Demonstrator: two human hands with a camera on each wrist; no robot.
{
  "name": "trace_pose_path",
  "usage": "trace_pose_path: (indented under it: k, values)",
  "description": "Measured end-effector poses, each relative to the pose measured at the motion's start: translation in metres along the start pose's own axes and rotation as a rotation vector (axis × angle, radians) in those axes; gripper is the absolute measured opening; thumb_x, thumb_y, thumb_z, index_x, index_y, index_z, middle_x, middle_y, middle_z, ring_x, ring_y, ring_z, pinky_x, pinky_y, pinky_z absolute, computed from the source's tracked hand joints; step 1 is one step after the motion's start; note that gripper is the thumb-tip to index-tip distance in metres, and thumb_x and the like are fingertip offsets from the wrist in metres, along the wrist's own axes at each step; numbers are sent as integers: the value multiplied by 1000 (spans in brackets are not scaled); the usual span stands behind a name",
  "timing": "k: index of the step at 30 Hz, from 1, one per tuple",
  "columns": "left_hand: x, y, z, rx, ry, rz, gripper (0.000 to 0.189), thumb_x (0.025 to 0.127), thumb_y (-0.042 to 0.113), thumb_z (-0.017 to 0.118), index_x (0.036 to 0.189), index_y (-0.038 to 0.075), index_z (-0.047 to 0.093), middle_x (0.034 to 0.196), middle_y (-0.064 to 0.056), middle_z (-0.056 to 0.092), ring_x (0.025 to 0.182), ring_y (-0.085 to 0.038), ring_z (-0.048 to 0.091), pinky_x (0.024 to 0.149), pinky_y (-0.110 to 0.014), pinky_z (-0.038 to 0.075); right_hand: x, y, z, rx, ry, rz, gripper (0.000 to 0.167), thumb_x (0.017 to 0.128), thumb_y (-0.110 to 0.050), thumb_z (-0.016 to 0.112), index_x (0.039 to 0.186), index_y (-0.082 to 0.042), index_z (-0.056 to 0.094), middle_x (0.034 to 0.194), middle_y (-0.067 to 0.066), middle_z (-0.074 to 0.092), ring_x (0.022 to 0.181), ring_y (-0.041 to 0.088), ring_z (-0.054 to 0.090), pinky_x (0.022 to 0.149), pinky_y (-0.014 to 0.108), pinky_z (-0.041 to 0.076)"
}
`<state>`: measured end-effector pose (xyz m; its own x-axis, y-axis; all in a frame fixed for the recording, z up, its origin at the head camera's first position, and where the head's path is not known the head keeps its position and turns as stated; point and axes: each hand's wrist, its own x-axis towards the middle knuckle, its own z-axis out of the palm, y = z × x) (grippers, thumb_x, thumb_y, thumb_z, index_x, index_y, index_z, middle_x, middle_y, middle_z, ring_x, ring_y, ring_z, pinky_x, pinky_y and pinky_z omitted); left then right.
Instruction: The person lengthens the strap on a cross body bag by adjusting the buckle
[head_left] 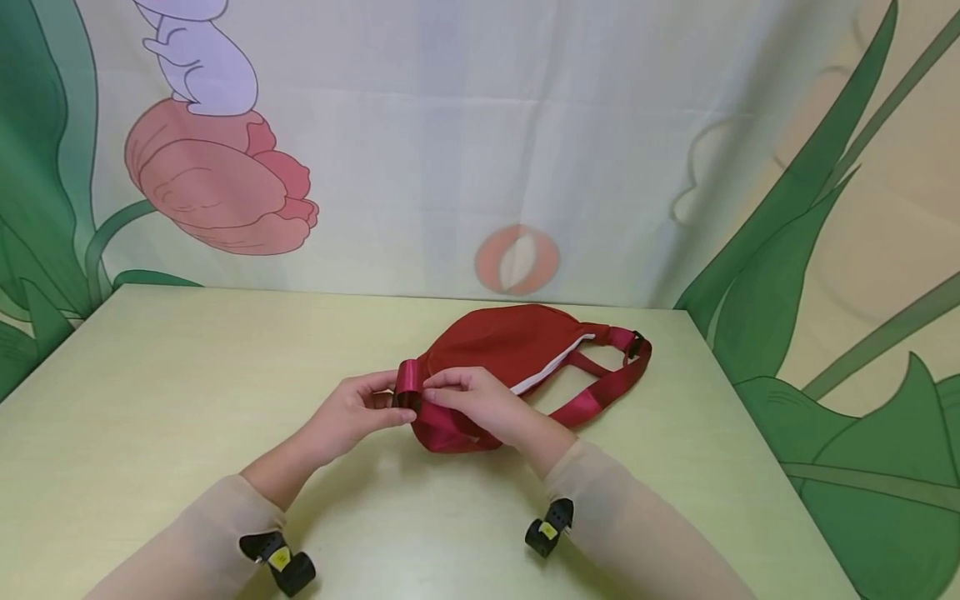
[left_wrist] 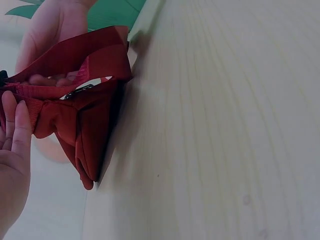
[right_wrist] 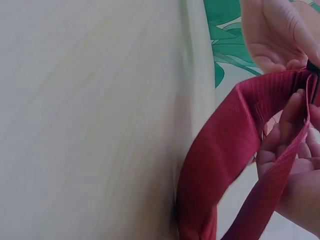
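fingers (head_left: 452, 377) on red bag strap (head_left: 408, 377)

Pale table (head_left: 187, 375) — flower-printed cloth (head_left: 405, 158) behind

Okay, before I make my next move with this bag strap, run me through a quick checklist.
1. Left hand gripping at the black buckle: ok.
2. Right hand pinching the red strap near that buckle: ok.
3. Red bag resting on the table: ok.
4. Second buckle, at the bag's other end, free of both hands: ok.
5. Strap threaded fully through the buckle in hand: cannot tell, fingers cover it.
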<state>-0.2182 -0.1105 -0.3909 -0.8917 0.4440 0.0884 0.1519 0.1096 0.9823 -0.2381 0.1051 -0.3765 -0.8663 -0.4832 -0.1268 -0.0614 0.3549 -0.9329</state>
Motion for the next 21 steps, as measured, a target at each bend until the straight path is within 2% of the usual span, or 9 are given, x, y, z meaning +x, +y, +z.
trace_pose_path:
  k: [6, 15, 21]
  values:
    - [-1, 4, -2, 4, 27, -22, 51, 81, 16, 73, 127, 1, 55, 109, -14, 63, 90, -27, 60, 79, -33, 51, -3, 4, -9, -94, -18, 26, 25, 91, -28, 60, 112, -16, 66, 103, -2, 63, 97, 16, 55, 79, 31, 47]
    - [0, 2, 2, -34, -5, -11, 52, 81, 15, 73, 127, 1, 55, 109, -13, 63, 91, -26, 61, 80, -33, 51, -3, 4, -5, -42, -23, -16, 22, 91, -28, 60, 109, -16, 67, 100, -1, 65, 95, 17, 57, 80, 33, 47]
    - [0, 4, 3, 4, 2, 2, 51, 82, 15, 73, 127, 1, 55, 107, -13, 64, 90, -26, 62, 80, -33, 51, -3, 3, -5, -27, -11, 25, 25, 91, -34, 59, 109, -19, 67, 100, -2, 65, 95, 17, 58, 80, 33, 48]
